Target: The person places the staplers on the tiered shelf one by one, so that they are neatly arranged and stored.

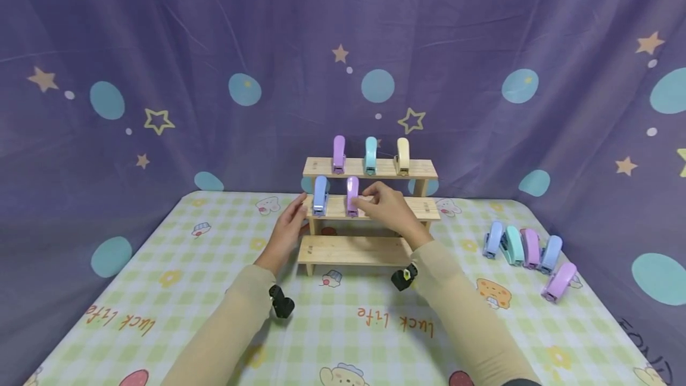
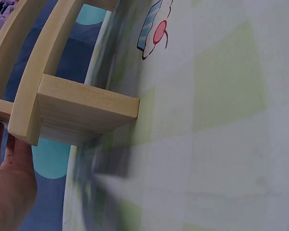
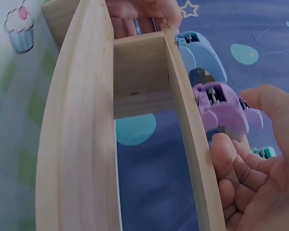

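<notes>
R hand [image 1: 391, 207] is ctr of the head view, thumb touching the right side of a purple stapler [image 1: 352, 188] that stands on the mid tier of a 3-tier wooden stand [image 1: 351, 249], also ctr frame. Its fingers are bent; in the R wrist view, thumb + fingertips sit close about the stapler, right of ctr, but can't tell if that's a firm pinch or just light contact.

L hand [image 1: 284, 234], left of ctr, rests against the left end of the same tier, fingers relaxed & fairly straight; in the L wrist view they're at lower left, partly hidden by the wood.

Blue stapler [image 1: 320, 195] stands on the mid tier too, just left of the purple one. Top tier, L to R: lilac stapler [image 1: 339, 153], teal stapler [image 1: 370, 155], cream stapler [image 1: 403, 155], spaced apart.

Right side of frame: 4 staplers [image 1: 513, 246] (blue, teal, purple, blue) in a close row on the checked tablecloth [image 1: 214, 290], w/ 1 more purple, the loose stapler [image 1: 560, 282], tilted nearer the lower right. Purple-blue curtain w/ stars [image 1: 300, 28] fills the upper frame.
</notes>
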A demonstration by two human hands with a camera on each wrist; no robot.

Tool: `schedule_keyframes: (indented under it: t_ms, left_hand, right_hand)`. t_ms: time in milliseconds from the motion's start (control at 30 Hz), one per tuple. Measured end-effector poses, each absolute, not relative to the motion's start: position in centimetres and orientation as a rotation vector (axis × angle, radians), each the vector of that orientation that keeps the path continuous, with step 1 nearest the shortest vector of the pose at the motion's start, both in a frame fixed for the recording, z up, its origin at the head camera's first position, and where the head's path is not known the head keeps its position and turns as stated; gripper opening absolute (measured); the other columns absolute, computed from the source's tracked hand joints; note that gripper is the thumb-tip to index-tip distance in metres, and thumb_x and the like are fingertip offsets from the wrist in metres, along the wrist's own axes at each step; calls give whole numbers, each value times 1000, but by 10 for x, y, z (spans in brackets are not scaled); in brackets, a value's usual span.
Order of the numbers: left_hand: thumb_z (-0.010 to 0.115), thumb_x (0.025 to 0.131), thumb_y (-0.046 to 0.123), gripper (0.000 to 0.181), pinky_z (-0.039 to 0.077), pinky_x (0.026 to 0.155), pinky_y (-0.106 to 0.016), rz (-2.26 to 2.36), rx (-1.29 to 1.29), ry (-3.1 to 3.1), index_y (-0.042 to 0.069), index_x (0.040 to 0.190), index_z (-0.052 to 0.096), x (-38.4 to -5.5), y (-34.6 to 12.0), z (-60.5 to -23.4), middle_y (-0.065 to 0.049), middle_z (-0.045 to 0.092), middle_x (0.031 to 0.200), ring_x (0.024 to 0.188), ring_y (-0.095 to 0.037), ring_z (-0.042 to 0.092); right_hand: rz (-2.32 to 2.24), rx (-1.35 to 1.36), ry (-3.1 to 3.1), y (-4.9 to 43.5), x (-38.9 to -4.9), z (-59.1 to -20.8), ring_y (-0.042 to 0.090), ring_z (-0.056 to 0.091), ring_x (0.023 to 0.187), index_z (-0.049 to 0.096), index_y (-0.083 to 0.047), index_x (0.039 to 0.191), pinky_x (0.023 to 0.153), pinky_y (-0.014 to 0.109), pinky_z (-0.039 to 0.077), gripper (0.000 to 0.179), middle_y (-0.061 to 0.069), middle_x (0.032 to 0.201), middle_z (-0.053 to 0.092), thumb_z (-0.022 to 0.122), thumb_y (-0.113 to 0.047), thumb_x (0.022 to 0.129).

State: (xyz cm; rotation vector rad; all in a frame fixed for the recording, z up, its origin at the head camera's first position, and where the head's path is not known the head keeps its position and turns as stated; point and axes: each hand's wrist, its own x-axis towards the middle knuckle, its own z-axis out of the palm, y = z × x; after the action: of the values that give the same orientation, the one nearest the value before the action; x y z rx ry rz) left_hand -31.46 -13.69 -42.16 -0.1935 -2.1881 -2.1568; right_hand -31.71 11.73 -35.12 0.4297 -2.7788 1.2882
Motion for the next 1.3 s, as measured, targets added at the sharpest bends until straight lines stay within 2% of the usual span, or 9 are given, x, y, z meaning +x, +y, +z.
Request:
schedule_keyframes:
  t_ms: [333,533,767,900,1100,1300]
  left_hand:
    - [43,110,31,51,38,114,-48,-2158,-189,-2190,18,158,34,-317,-139,-423,-11,36,158,140,-31,40]
    - [42,110,31,50,37,115,-46,-2170,-171,-2198,21,158,33,-316,-139,-420,-11,33,159,141,-30,38]
    - [41,110,23,50,37,115,-46,-2188,-138,-2231,14,158,31,-303,-136,-402,-14,31,160,141,-33,38]
    - [40,110,20,49,37,115,-47,-2171,-135,-2243,12,158,31,-296,-134,-394,-16,32,159,141,-33,38]
    - [41,110,22,49,36,116,-48,-2198,-148,-2209,15,158,32,-305,-137,-406,-14,31,160,142,-32,36]
    - [43,110,29,50,37,115,-46,-2178,-167,-2193,19,158,33,-315,-138,-421,-11,33,159,142,-30,37]
  right_hand:
    - [1163,448,-2780,155,-309,-353,21,60,73,64,-14,115,63,35,51,38,4,89,65,64,-48,96]
    - [1127,444,-2766,184,-300,-353,21,60,65,64,-12,115,57,36,51,38,5,85,67,63,-45,97]
    - [1062,380,-2779,224,-292,-356,19,63,74,64,-10,116,65,37,54,43,6,90,68,60,-50,98]
    - [1031,334,-2782,249,-286,-358,18,65,74,63,-8,117,62,35,54,45,6,90,69,58,-49,100]
    - [966,244,-2803,286,-276,-361,18,65,73,61,-6,118,60,33,53,46,6,88,70,57,-49,100]
    - [927,152,-2846,319,-266,-365,22,67,79,61,-5,121,64,34,54,50,11,96,70,54,-51,101]
